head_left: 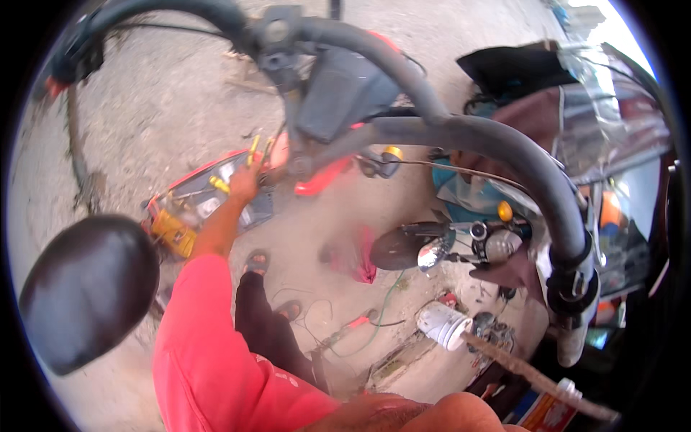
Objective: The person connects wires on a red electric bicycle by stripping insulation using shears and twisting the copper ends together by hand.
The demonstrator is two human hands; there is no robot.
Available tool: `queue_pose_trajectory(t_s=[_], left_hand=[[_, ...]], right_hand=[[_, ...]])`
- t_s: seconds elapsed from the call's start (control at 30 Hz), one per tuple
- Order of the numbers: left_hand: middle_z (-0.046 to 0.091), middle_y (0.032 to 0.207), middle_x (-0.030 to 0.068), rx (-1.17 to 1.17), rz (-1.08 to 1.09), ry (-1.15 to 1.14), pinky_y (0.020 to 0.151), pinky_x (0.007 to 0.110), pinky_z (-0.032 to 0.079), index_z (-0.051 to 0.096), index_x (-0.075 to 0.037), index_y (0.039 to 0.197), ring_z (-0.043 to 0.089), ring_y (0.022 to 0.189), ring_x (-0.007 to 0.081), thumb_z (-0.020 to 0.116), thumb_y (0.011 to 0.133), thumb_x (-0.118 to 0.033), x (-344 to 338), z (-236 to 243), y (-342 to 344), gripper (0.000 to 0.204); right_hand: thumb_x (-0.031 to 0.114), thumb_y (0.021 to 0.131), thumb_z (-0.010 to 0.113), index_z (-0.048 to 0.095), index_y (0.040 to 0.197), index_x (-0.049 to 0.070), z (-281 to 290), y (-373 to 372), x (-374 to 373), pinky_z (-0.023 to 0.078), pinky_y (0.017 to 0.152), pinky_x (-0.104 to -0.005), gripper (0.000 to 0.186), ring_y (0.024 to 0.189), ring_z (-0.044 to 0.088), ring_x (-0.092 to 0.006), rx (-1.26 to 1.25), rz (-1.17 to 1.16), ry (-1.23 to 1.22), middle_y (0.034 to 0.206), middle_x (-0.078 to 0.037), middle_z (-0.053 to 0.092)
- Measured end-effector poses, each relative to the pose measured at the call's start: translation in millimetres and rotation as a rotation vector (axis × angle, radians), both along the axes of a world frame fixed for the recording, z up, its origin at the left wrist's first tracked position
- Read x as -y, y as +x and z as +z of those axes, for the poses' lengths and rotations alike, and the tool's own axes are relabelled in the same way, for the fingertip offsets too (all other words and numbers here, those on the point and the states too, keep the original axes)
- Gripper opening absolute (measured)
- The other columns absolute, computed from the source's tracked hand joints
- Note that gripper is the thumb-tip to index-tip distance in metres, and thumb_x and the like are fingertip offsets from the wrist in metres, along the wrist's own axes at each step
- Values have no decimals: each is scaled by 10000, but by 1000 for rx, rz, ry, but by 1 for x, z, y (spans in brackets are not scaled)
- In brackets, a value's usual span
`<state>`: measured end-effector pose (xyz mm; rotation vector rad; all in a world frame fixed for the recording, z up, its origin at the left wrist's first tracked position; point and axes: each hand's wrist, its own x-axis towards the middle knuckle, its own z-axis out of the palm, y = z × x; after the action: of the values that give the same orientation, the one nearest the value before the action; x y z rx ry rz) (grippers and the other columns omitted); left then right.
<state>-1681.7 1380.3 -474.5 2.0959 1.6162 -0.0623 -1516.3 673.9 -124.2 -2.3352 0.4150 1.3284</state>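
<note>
Pale dusty ground [180, 86]; tool handle [253, 150] slim, bright yellow; tray [260, 209] dark, red-rimmed

Mirror back [90, 295], 8 o'clock: glossy plastic. Handlebar [504, 144], 2 o'clock: dull metal. Tool tray [263, 208], 9 o'clock: plastic. Stick [518, 366], 4 o'clock: rough wood.

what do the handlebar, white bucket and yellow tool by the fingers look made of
Handlebar: probably metal, dull dark coating; thick, evenly bent tube.
White bucket: likely plastic, matte and dirty; moulded ridges round one end.
Yellow tool: handle perhaps plastic or rubber; bright, even colour, finish unclear.
</note>
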Motion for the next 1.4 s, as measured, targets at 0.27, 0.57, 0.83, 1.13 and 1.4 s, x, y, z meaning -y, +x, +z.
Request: queue_pose_trajectory(t_s=[0.27, 0.57, 0.83, 1.13, 1.4], left_hand=[[649, 1130, 297, -107, 35, -214, 902, 545, 494, 580, -156, 1293, 611, 1093, 481, 558, 885, -330, -37, 55, 5, 444], [673, 631, 191, -297, -97, -482, 480, 412, 552, 688, 62, 820, 685, 527, 289, 566, 872, -219, 17, 129, -50, 310], [687, 775, 159, -805, -245, -853, 620, 436, 586, 646, -12, 770, 692, 674, 272, 525, 962, -261, 190, 149, -41, 336], [615, 623, 74, -694, -393, -678, 490, 372, 489, 680, -57, 754, 584, 520, 192, 632, 892, -291, 360, 176, 234, 276], [705, 764, 150, -321, -862, -560, 546, 384, 567, 728, -45, 941, 717, 652, 263, 653, 871, -328, 497, 186, 622, 301]], right_hand=[[135, 856, 753, 445, 1420, 37, 25, 33, -41, 560, 739, -329, 650, 838, 670, -199, -6, 141, 73, 982, -130, 688], [144, 857, 696, 479, 1341, 24, 71, 64, -21, 517, 694, -314, 544, 815, 622, -152, 113, -34, 254, 916, -62, 649], [76, 848, 697, 476, 1370, 27, 39, 128, 104, 517, 613, -303, 570, 693, 631, -160, 86, -680, 631, 832, -78, 651], [25, 838, 658, 457, 1374, -8, 34, 316, 207, 467, 513, -265, 574, 620, 601, -133, 305, -625, 641, 778, -54, 612], [17, 844, 648, 460, 1385, 19, 43, 480, 286, 446, 509, -237, 573, 620, 584, -109, 505, -773, 760, 831, -37, 599]])
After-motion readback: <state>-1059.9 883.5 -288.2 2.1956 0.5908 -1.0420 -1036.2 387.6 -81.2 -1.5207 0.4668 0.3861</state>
